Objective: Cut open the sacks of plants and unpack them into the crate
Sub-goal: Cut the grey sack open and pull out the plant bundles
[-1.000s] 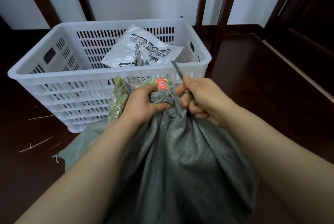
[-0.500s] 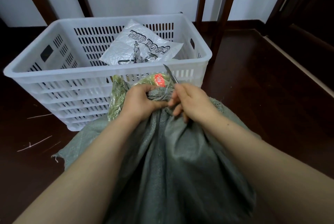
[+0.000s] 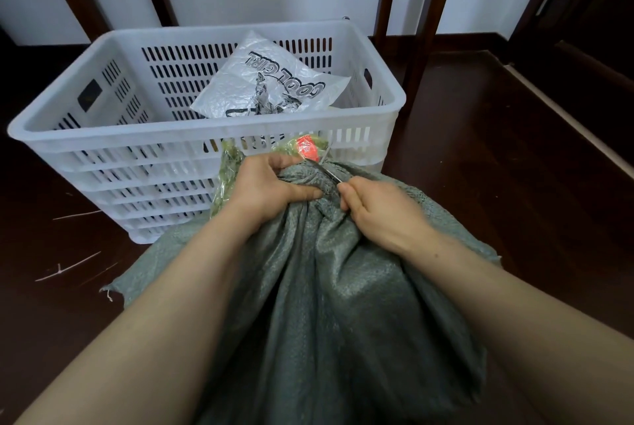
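Woven sack (image 3: 343, 287): grey-green, stood upright on the dark floor (image 3: 497, 167), just in front of the crate (image 3: 206, 141); the neck is bunched at the top.
Left hand (image 3: 264, 184): the gathered neck is gripped, with the fingers curled over the cloth and the thumb pressed onto it.
Right hand (image 3: 380, 208): a fist is closed round the handle of a thin blade (image 3: 327, 169); the handle itself is hidden.
Blade: the metal tip is angled up and away, laid on the bunched cloth just beside the left thumb. Whether a tie or the cloth is being cut cannot be told.
Plants (image 3: 228, 167): green bundles in clear wrap are exposed at the neck, just past the left hand and against the crate's front wall. A red label (image 3: 306, 148) is seen on one.
Crate: white slotted plastic, behind the sack. Only a crumpled printed bag (image 3: 274, 81) is seen inside, and the bottom is hidden by the near wall.
Done: the sack is judged partly opened, since plants are showing; nothing green is seen in the crate.
Left: the cut is to be finished, the neck spread and the bundles moved into the crate. No other sacks are seen.
Thing vs grip: the cut spot is held between the two hands, with the plants just above the left grip and the blade on the right side of the neck.
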`<state>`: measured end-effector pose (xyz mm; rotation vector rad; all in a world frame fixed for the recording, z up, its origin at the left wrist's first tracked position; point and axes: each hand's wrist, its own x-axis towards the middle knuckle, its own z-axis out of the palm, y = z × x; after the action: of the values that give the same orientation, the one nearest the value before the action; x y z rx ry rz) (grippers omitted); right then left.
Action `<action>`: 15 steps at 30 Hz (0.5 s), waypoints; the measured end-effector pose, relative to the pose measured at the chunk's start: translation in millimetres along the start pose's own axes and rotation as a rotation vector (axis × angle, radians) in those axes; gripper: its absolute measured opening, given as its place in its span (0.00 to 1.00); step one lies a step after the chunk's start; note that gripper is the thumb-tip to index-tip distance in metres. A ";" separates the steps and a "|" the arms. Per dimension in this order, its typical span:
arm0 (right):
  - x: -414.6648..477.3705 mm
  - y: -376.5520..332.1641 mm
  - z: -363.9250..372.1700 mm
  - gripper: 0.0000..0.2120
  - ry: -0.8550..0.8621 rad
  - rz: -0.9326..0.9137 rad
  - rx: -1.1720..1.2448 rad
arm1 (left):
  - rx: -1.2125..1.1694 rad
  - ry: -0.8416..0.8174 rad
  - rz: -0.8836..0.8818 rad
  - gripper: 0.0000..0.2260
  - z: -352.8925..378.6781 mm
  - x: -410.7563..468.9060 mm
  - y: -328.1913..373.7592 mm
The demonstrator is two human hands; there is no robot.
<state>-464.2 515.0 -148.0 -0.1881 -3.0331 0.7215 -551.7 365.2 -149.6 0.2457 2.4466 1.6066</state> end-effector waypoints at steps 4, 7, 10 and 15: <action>2.0 -5.0 0.6 0.18 -0.002 0.008 -0.039 | -0.007 -0.006 -0.001 0.15 -1.2 -3.4 2.3; 1.3 -6.5 0.2 0.17 0.000 0.007 -0.053 | -0.016 -0.005 0.006 0.15 -1.8 -5.9 4.9; 0.0 -7.1 0.0 0.17 0.005 0.005 -0.055 | -0.017 -0.008 0.000 0.14 -2.6 -6.3 5.9; -0.8 -7.9 -0.9 0.17 -0.002 0.013 -0.054 | -0.032 -0.008 -0.004 0.14 -2.5 -4.3 4.0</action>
<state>-464.3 508.3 -143.7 -0.2087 -3.0587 0.6408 -548.1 363.5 -144.7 0.2422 2.4119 1.6381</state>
